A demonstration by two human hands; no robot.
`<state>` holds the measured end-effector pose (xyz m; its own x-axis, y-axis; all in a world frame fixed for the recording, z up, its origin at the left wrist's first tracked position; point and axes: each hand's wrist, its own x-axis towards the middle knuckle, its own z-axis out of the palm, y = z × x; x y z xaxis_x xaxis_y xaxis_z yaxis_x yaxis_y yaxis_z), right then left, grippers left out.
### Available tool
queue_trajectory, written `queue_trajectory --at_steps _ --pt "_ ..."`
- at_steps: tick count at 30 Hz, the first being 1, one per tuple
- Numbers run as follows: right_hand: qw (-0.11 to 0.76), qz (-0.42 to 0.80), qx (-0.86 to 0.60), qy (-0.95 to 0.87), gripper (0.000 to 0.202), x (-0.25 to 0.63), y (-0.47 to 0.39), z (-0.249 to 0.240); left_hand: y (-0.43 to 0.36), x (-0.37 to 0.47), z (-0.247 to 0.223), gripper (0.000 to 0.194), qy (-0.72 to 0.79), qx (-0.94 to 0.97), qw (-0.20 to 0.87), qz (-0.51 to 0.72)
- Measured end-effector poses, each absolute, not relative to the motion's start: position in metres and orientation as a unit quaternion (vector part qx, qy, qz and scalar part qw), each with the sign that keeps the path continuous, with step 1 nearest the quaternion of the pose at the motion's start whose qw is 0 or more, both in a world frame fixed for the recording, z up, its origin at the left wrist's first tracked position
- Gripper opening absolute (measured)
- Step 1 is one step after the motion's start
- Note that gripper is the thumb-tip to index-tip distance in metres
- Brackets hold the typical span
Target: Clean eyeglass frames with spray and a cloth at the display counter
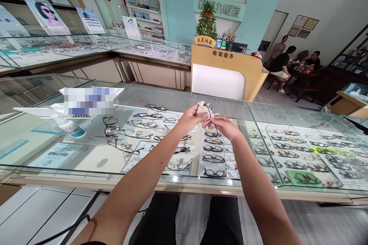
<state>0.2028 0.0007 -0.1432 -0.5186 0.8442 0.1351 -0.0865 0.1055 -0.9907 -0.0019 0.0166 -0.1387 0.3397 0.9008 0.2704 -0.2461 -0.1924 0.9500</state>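
Note:
Above the glass counter, my left hand is closed on a beige cloth, which is bunched between its thumb and fingers. A pair of eyeglasses shows in part at the cloth's upper edge; most of the frame is hidden by cloth and fingers. My right hand pinches the eyeglasses from the right side, close against the left fingertips. To the left on the glass stand a white spray bottle with a blue-green label and several loose dark-framed eyeglasses.
Under the glass counter top, rows of eyeglasses lie on display. A folded white card sign stands behind the bottle. Beyond are a wooden cashier desk, more display cases and several people seated or standing at the far right.

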Motion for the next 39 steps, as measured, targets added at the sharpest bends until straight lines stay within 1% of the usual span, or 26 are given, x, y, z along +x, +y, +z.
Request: queue_trajectory --at_steps 3,5,7,10,12,14,19,23,25,28,30,32,34,37,39 --pt "0.351 0.593 -0.294 -0.662 0.047 0.200 -0.002 -0.142 0.017 -0.001 -0.141 0.062 0.316 0.578 0.536 0.529" --pt "0.359 0.592 -0.294 -0.659 0.047 0.201 -0.002 -0.142 0.018 -0.002 -0.141 0.065 0.322 0.578 0.523 0.538" --pt "0.384 0.591 -0.298 -0.644 0.048 0.203 -0.001 -0.143 0.018 -0.003 -0.140 0.063 0.303 0.583 0.531 0.535" --pt "0.410 0.582 -0.298 -0.636 0.050 0.204 0.000 -0.145 0.016 -0.002 -0.137 0.058 0.251 0.595 0.573 0.505" --pt "0.405 0.571 -0.295 -0.650 0.051 0.201 -0.001 -0.145 0.013 0.000 -0.135 0.055 0.229 0.597 0.589 0.494" --pt "0.397 0.561 -0.292 -0.665 0.051 0.197 -0.003 -0.144 0.011 0.002 -0.136 0.053 0.229 0.591 0.583 0.508" --pt "0.407 0.551 -0.297 -0.666 0.051 0.194 -0.006 -0.142 0.018 -0.001 -0.141 0.061 0.284 0.571 0.532 0.557" --pt "0.431 0.573 -0.281 -0.638 0.050 0.196 -0.003 -0.144 0.021 -0.003 -0.141 0.059 0.234 0.579 0.585 0.517" --pt "0.426 0.576 -0.278 -0.640 0.051 0.194 -0.004 -0.144 0.019 -0.002 -0.141 0.055 0.205 0.591 0.599 0.499" --pt "0.400 0.569 -0.284 -0.660 0.055 0.188 -0.007 -0.143 0.015 0.000 -0.140 0.050 0.213 0.591 0.584 0.514" --pt "0.387 0.568 -0.290 -0.666 0.056 0.187 -0.009 -0.142 0.014 -0.001 -0.139 0.054 0.237 0.585 0.573 0.523" --pt "0.391 0.566 -0.293 -0.664 0.054 0.187 -0.009 -0.142 0.015 -0.002 -0.137 0.058 0.253 0.584 0.565 0.525" --pt "0.411 0.567 -0.292 -0.651 0.052 0.189 -0.008 -0.143 0.016 -0.004 -0.136 0.059 0.248 0.589 0.567 0.519" --pt "0.433 0.574 -0.282 -0.636 0.051 0.189 -0.006 -0.145 0.015 -0.005 -0.134 0.054 0.211 0.604 0.589 0.494" --pt "0.417 0.580 -0.280 -0.642 0.053 0.188 -0.007 -0.146 0.013 -0.005 -0.134 0.049 0.205 0.609 0.592 0.487"
